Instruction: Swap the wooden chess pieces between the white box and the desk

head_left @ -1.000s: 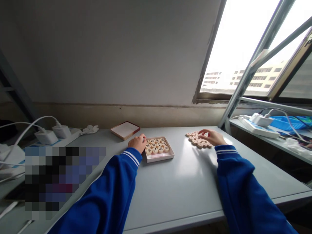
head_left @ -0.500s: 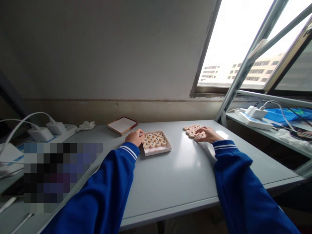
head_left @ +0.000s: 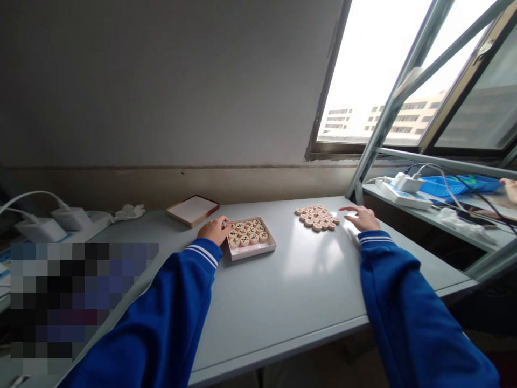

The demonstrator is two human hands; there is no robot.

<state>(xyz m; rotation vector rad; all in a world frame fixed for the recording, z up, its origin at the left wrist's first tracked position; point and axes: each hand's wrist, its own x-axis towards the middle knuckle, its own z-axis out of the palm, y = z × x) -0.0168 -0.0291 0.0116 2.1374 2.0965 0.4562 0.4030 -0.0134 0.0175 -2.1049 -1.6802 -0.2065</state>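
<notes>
Steadying the xiangqi box (head_left: 253, 253) at twelve o'clock, seemingly, my left grip (head_left: 214, 231) curls, pinch unclear; my right grip (head_left: 362, 219) is spread beside loose xiangqi pieces (head_left: 317, 217) at one; lifting one calls for pinching.

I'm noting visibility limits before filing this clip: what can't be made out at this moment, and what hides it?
All in the head view:
Left wall of the box: partly hidden by the left hand.
Markings on the loose pieces: too small and faint to read.
Palm of the right hand: faces away from the camera.
Whatever lies at lower left: masked by a pixelated block.
Apparently another person's hand: cut off by the right edge.
</notes>
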